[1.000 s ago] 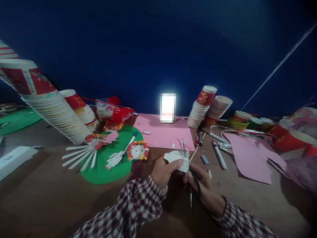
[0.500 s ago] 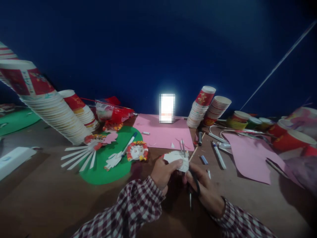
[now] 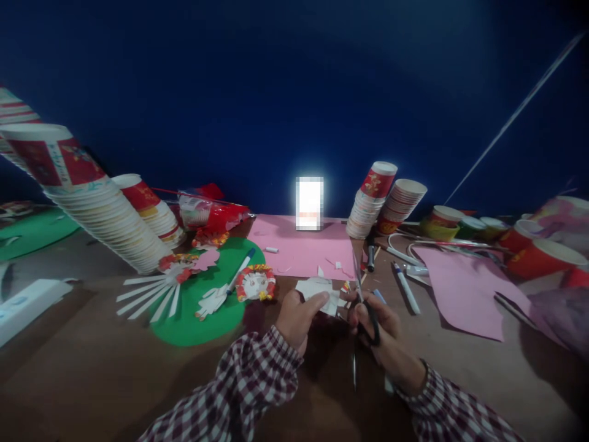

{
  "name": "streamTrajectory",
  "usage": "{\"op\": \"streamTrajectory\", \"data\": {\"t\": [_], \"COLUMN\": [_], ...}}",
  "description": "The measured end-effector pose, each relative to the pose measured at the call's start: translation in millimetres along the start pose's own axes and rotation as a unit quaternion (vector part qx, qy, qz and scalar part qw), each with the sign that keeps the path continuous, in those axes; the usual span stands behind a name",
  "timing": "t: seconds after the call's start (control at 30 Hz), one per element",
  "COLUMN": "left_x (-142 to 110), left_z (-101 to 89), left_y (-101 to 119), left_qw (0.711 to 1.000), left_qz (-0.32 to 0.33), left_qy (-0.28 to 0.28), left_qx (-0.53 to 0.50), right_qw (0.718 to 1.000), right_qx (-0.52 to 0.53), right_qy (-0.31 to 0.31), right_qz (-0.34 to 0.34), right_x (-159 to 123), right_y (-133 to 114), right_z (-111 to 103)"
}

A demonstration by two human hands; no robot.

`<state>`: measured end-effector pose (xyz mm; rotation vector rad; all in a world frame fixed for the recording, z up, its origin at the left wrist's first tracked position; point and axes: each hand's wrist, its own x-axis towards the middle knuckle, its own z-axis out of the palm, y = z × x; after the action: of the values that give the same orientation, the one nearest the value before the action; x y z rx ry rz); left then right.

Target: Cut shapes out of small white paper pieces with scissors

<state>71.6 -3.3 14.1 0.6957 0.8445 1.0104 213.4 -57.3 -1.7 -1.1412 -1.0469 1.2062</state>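
Observation:
In the middle of the view, my left hand (image 3: 297,316) pinches a white paper piece (image 3: 317,288) between thumb and fingers. Just to its right, my right hand (image 3: 377,325) grips black-handled scissors (image 3: 373,334), whose blades point up and away beside the paper. A small paper strip with red and yellow print (image 3: 346,287) shows between the paper and the scissors; I cannot tell what holds it. On the table left of my hands lie a red-and-yellow-edged paper face (image 3: 256,283) and a white paper cutout (image 3: 213,302).
A green paper sheet (image 3: 197,328) carries a blue-capped pen (image 3: 240,269). Tall paper cup stacks (image 3: 105,215) lean at left; more cups (image 3: 372,196) stand at the back. A pink sheet (image 3: 294,264) lies ahead, another pink sheet (image 3: 464,294) right, near a marker (image 3: 405,288). A blurred bright screen (image 3: 309,202) stands behind.
My right hand and the scissors have moved right, off the paper. The white paper now shows a changed right edge, with a small strip apart from it. The view has shifted slightly.

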Motion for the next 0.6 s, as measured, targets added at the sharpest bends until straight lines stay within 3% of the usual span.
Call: {"op": "streamTrajectory", "data": {"t": [0.2, 0.6], "left_x": [2, 3], "left_z": [-2.2, -2.6], "left_y": [7, 13], "left_qw": [0.999, 1.000], "left_qz": [-0.007, -0.004], "left_qy": [0.043, 0.022], "left_qx": [-0.016, 0.006], "right_qw": [0.999, 0.987], "right_qx": [0.024, -0.137], "right_qy": [0.032, -0.072], "right_qz": [-0.014, -0.048], "right_x": [5, -4], "right_y": [1, -10], "right_z": [-7, 0]}}
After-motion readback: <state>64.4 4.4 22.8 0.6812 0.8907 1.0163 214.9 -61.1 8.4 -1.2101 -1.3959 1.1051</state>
